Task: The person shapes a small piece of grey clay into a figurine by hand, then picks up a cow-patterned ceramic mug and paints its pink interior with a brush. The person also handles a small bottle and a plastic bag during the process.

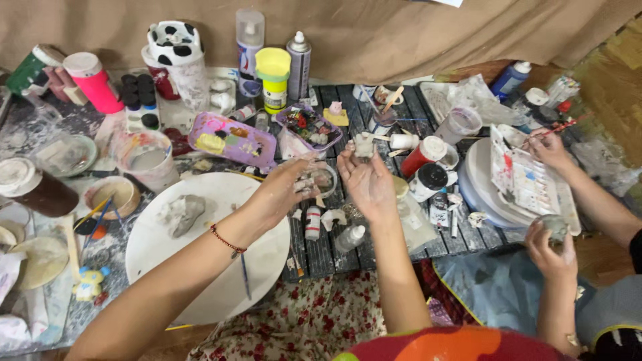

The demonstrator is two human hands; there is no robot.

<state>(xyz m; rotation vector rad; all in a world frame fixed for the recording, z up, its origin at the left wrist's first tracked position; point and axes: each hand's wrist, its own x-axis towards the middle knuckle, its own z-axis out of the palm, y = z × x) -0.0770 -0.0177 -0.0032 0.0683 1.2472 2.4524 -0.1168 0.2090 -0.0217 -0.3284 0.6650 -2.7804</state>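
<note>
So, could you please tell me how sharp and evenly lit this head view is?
Head view: soft, even light with faint shadows; the left hand and right hand are slightly motion-blurred; wide-angle bending curves the table edge; the white round board looks bright, not blown out.

— Colours on the table? White round board (221,267), grey clay lump (182,214), purple palette (231,138).

— And patterns? Black-and-white cow-spotted cup (172,43); red-flowered cloth (301,317); neon-pink bottle (93,81).
</note>
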